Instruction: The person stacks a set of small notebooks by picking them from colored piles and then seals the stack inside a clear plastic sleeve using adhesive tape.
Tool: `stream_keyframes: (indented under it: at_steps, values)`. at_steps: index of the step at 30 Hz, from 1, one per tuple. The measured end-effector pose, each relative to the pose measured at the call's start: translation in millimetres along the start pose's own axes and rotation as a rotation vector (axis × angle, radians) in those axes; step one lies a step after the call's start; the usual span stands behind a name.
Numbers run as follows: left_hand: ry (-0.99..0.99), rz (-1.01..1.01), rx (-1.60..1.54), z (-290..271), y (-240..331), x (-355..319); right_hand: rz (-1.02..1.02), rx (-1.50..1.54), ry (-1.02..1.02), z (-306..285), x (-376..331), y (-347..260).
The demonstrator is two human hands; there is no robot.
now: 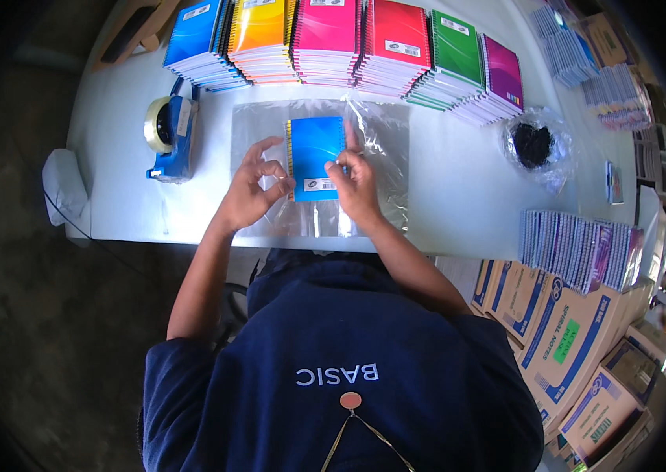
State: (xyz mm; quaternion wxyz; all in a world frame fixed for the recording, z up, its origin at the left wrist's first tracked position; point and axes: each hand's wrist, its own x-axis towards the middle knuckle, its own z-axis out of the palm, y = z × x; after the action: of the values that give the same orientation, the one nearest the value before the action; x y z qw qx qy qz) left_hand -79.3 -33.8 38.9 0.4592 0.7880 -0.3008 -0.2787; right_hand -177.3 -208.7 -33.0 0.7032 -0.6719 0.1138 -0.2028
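A small blue spiral notebook (pixel 313 149) with a white label near its lower edge is upright in front of me, over a clear plastic sheet (pixel 380 141). Yellow coil shows down its left side; whether other notebooks lie beneath it is hidden. My right hand (pixel 360 193) grips its right edge, thumb on the cover and a finger along the far side. At the coil side is my left hand (pixel 248 195), fingers bent but apart, its thumb tip by the lower left edge. I cannot tell whether that thumb touches the notebook.
Along the table's far side stand stacks of blue (pixel 195 31), yellow (pixel 262 35), pink (pixel 328 35), red (pixel 396 39), green (pixel 455 51) and purple notebooks (pixel 503 75). A blue tape dispenser (pixel 183 138) sits left; a plastic-wrapped black bundle (pixel 533 145) right. Cartons (pixel 561 330) stand lower right.
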Motion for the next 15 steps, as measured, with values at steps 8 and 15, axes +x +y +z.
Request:
stream_keyframes:
  at_steps: [8, 15]
  values:
    - [0.035, 0.193, 0.377, 53.3, -22.0, 7.3, -0.09, -0.133, -0.018, 21.0, -7.8, -0.5]
    - [-0.207, 0.073, -0.206, 33.8, -18.8, 17.9, -0.207, -0.736, -0.129, 24.0, -5.6, -3.6]
